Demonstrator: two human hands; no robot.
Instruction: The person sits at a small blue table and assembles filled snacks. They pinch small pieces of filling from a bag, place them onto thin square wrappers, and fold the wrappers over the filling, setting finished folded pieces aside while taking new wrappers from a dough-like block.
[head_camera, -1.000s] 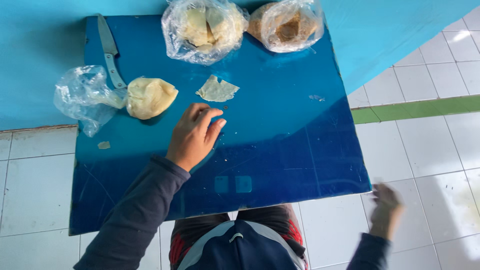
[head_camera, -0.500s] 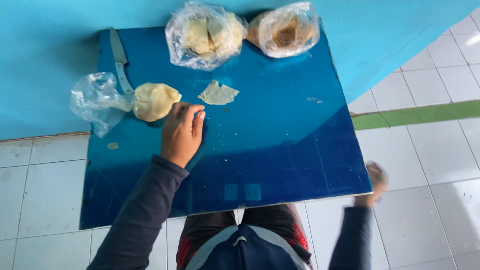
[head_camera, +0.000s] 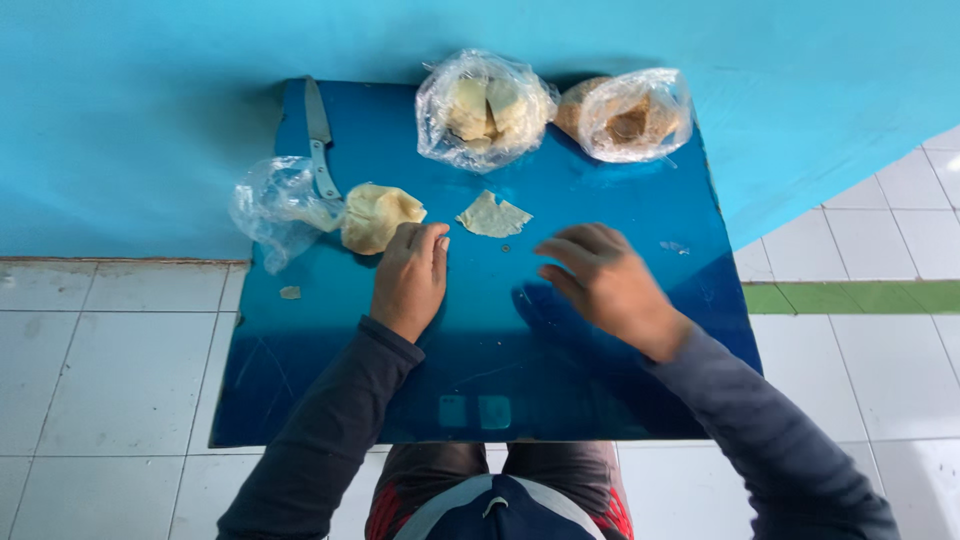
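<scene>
A crumpled clear plastic bag (head_camera: 272, 205) is lying beside a soft, pale dough lump (head_camera: 377, 216) on the glossy blue board (head_camera: 600, 400). The left hand (head_camera: 410, 278) is resting flat, fingertips just touching the lump. The right hand (head_camera: 605, 280) is hovering, fingers loosely spread, holding nothing. Two clear bags (head_camera: 483, 108) behind are holding pale and brownish pieces.

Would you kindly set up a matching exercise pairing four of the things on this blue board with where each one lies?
Things:
1. Metal knife with a grey handle
2. Small flat torn piece of pale dough
3. Clear plastic bag of brown filling
4. Rounded lump of yellowish dough

Places:
A. Far right corner of the blue board
B. Just beyond the left hand, touching its fingertips
C. Far left edge, pointing at the wall
D. Middle of the board, between both hands and the far bags

Pairs: 1-C, 2-D, 3-A, 4-B
</scene>
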